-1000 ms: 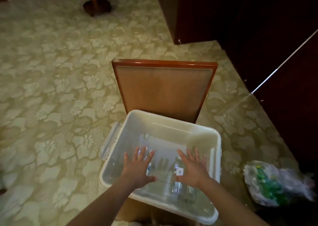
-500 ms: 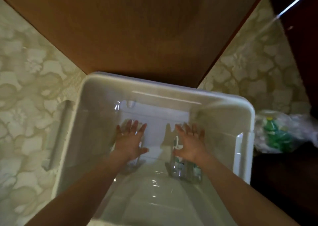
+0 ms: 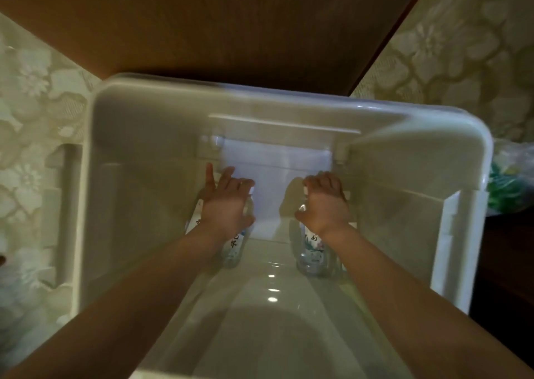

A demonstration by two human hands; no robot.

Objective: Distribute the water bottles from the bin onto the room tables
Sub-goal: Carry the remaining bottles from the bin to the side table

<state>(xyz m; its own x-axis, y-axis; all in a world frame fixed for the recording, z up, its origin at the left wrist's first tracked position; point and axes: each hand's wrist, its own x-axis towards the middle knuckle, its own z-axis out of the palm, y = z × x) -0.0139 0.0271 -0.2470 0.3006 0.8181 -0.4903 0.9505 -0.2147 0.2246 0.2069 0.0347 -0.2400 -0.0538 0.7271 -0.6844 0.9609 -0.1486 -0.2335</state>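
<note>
A deep white plastic bin (image 3: pixel 260 101) fills the view, and both my arms reach down into it. Clear water bottles with printed labels lie on its floor. My left hand (image 3: pixel 226 205) curls over the left bottle (image 3: pixel 235 247), with two fingers still raised. My right hand (image 3: pixel 325 202) is closed around the upper part of the right bottle (image 3: pixel 310 253). Both bottles' caps and necks are mostly hidden under my hands.
A brown wooden chair back (image 3: pixel 231 26) stands just behind the bin. Floral carpet (image 3: pixel 31 95) lies on both sides. A clear plastic bag with green items (image 3: pixel 508 185) sits on the floor at the right, beside dark furniture (image 3: pixel 508 263).
My head has dropped closer over the bin. Both hands went from spread flat above the bottles to curled down onto them, the right one closing fully.
</note>
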